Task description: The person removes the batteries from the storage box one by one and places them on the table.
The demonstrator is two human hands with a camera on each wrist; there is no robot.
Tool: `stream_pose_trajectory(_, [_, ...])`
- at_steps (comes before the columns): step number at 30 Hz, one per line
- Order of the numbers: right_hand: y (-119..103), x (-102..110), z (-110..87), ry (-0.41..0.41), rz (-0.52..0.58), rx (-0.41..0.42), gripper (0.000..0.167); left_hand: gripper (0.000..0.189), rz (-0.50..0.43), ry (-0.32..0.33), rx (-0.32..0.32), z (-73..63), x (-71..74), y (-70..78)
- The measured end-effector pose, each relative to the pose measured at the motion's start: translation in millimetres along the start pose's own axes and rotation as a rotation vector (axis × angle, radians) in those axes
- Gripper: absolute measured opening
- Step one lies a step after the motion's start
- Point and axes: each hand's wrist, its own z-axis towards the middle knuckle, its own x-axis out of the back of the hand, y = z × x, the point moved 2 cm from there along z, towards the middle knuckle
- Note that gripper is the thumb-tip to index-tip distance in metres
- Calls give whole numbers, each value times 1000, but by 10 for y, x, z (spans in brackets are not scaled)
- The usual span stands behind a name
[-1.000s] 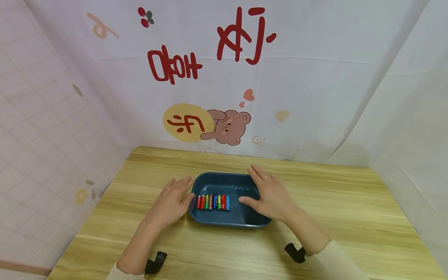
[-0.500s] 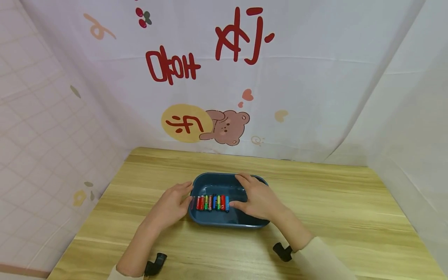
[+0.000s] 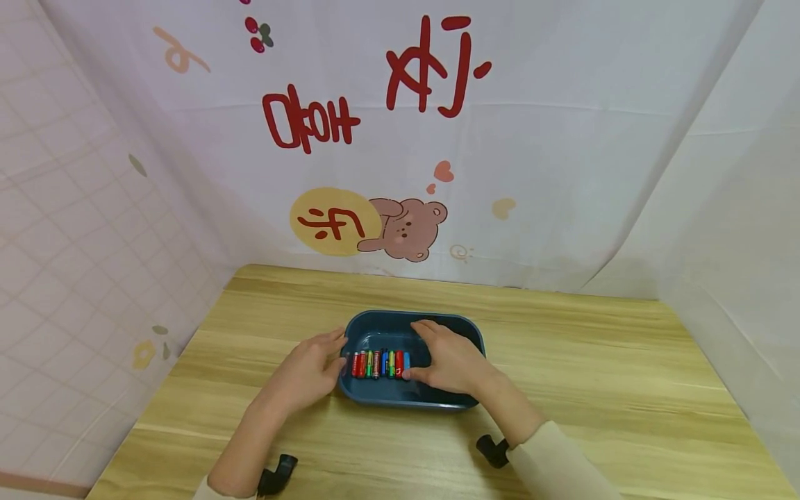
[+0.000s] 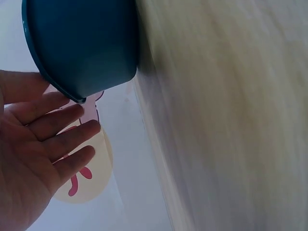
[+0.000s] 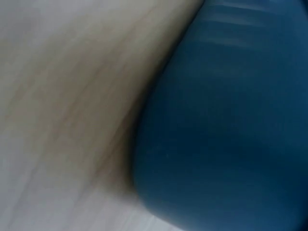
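Note:
A dark teal rectangular tub [image 3: 412, 403] with rounded corners sits on the table. Inside it, toward the left, several small batteries [image 3: 377, 364] lie side by side in a row, red, green, blue and dark. My left hand [image 3: 308, 371] is at the tub's left end, its thumb and fingertips right at the rim [image 4: 53, 83] and its other fingers loosely extended. Over the tub's right half reaches my right hand [image 3: 450, 361], fingers spread, its thumb tip overlapping the near end of the light blue battery [image 3: 407, 360] that ends the row.
A wood-grain table [image 3: 594, 389] extends around the tub. White printed cloth [image 3: 562, 139] hangs at the back and sides. Black wrist-mounted pieces [image 3: 494, 451] jut out beneath both forearms.
My right hand has moved left and slightly down, from the tub's right rim to the right end of the battery row. The left hand, tub and batteries look almost unchanged.

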Motion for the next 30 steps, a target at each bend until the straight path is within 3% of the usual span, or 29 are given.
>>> stream_pose_trajectory(15, [30,-115,62,-33,1,21,86,51,-4,-28,-17,-27,11,-10])
stream_pose_trajectory(30, [27,-183,122,-54,-28,52,67,57,13,-67,-5,-54,48,23])
